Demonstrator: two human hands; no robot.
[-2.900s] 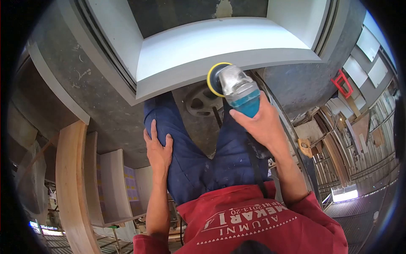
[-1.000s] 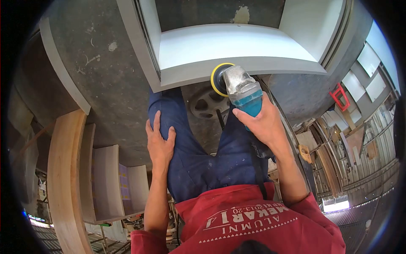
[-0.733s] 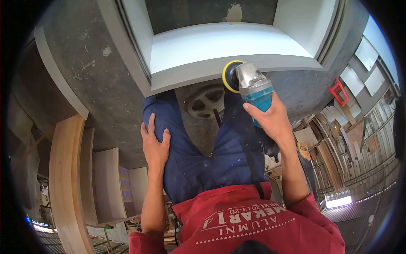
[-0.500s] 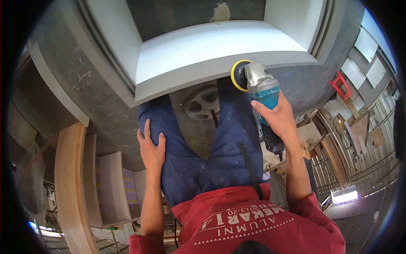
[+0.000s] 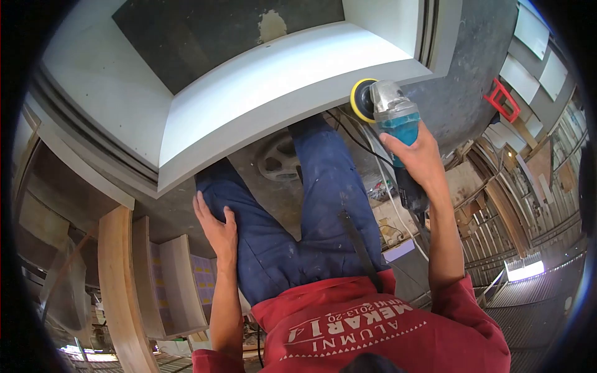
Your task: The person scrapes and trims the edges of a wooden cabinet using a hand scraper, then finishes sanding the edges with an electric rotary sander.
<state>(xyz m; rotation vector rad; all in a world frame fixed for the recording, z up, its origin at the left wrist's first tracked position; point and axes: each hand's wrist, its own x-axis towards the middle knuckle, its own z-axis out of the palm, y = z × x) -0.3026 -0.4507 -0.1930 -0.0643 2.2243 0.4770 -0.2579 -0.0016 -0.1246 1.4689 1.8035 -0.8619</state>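
Note:
My right hand (image 5: 418, 154) is wrapped round the teal body of an angle grinder (image 5: 401, 127). The grinder carries a round black sanding pad with a yellow rim (image 5: 361, 100). That pad stands on edge at the near grey rim of a large frame (image 5: 292, 115); whether it touches cannot be made out. Inside the frame is a pale, glossy panel face (image 5: 273, 78). My left hand (image 5: 217, 229) lies with fingers stretched out on the blue trousers at my left thigh, holding nothing. A dark cord (image 5: 357, 133) runs behind the grinder.
Wooden boards and box-like cabinet parts (image 5: 121, 273) stand at left. A round spoked object (image 5: 277, 163) lies on the floor between my legs. To the right are a red plastic item (image 5: 502, 101), pale panels (image 5: 522, 81) and stacked timber (image 5: 504, 205).
The view has turned, so the frame appears farther left and tilted. My right hand and the grinder sit farther right along the frame's near rim. My left hand stays on my thigh.

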